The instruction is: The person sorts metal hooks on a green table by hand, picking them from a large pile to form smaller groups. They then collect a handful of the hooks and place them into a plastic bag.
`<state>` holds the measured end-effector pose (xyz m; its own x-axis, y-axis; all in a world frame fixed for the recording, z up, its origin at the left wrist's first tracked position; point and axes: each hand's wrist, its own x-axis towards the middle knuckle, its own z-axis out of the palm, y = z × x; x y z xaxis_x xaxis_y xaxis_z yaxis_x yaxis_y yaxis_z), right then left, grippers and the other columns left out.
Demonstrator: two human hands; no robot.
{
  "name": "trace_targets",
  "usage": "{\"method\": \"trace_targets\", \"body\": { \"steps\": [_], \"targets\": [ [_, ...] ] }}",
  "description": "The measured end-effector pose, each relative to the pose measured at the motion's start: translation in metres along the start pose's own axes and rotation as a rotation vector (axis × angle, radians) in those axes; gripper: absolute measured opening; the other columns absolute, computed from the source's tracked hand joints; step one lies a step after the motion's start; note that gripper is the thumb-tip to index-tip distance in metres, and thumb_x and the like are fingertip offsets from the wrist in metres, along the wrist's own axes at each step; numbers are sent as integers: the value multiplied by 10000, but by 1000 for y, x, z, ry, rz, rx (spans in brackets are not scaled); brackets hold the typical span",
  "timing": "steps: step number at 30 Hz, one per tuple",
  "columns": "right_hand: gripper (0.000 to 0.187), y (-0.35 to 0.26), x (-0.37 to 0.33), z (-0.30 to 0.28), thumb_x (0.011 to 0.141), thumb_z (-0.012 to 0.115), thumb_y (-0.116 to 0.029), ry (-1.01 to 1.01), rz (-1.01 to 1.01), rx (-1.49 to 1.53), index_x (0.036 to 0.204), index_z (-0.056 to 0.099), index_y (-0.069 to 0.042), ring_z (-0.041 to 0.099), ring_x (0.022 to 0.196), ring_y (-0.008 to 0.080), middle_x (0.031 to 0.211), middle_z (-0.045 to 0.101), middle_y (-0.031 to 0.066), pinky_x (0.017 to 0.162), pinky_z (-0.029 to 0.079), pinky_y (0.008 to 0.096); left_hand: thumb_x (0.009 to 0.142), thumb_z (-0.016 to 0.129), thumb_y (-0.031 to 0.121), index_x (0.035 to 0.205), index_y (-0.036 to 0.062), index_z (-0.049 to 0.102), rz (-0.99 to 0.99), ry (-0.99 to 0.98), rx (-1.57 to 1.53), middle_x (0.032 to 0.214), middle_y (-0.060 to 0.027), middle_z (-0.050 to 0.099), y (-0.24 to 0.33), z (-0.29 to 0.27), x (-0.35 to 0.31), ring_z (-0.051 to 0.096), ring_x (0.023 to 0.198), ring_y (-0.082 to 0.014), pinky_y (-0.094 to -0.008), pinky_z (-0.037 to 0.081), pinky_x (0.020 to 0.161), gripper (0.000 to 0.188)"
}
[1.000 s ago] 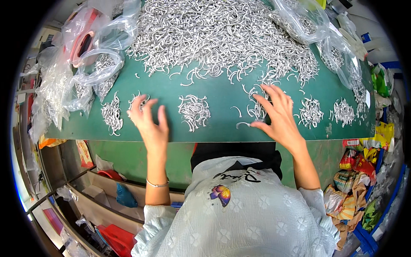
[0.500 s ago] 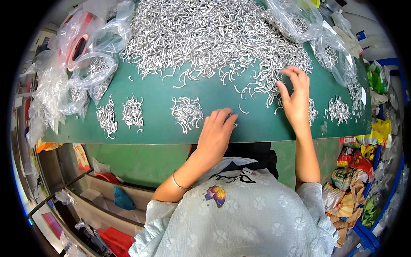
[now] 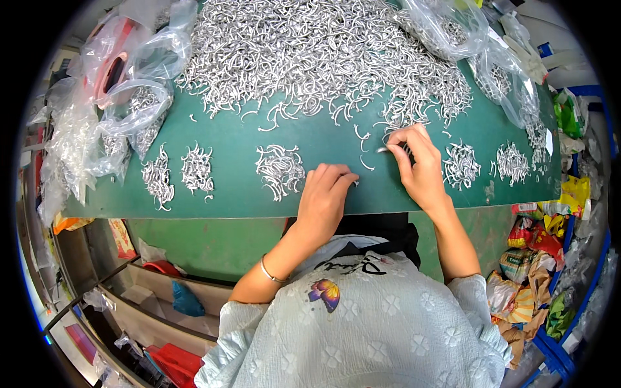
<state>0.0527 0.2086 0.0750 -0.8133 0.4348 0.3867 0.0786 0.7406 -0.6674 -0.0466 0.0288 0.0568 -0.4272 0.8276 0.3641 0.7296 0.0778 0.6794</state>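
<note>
Small curved silver metal pieces (image 3: 310,52) lie in a large heap across the far side of the green table (image 3: 239,139). My left hand (image 3: 325,194) rests near the table's front edge, fingers curled together; a silver end shows beside its fingertips, the rest hidden by the hand. Further right, my right hand (image 3: 419,165) is closed in a pinch just in front of the heap, with curved metal pieces (image 3: 381,149) at its fingertips. A small pile (image 3: 280,171) of the same pieces lies left of my left hand, and another pile (image 3: 461,166) right of my right hand.
Two more small piles (image 3: 158,179) lie at the left and one (image 3: 512,163) at the right. Clear plastic bags (image 3: 145,107) holding pieces stand at the far left; others (image 3: 501,81) are at the right. Wooden shelving (image 3: 174,304) sits below left, colourful packets (image 3: 517,265) below right.
My right hand has drawn back from the heap, toward me and left, and its fingers have closed on pieces. The pile at its right is now uncovered. My left hand has barely moved.
</note>
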Motion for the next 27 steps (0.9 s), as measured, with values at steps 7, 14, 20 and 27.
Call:
{"method": "trace_targets", "body": {
  "steps": [7,14,20,27],
  "targets": [
    [139,-4,-10,-8,791,682,-12,27,-43,-177,910,616,-40,536,873,277,890,577,66,752,418,391,745,666,-82,964,44,661,-11,9,6,962,-63,606,2,5,0,559,875,-263,-365,399,753,252],
    [128,-5,-22,1,789,700,-65,-139,-69,-233,880,610,-49,520,870,259,885,562,60,762,382,371,764,669,-71,966,47,659,3,4,18,956,-61,606,3,4,2,563,883,-258,-367,394,784,234],
    [96,8,-37,-30,788,684,-23,-1,-77,-265,845,613,-51,542,830,268,883,612,68,740,390,380,752,631,-58,981,27,642,37,-22,21,981,-72,595,1,7,2,559,924,-255,-378,390,825,245],
    [135,21,-35,-71,783,717,-53,200,144,-614,903,656,-49,566,897,278,944,634,80,754,397,389,775,669,-61,999,49,653,52,-23,0,996,-61,609,6,16,9,566,909,-251,-370,393,803,250]
  ]
}}
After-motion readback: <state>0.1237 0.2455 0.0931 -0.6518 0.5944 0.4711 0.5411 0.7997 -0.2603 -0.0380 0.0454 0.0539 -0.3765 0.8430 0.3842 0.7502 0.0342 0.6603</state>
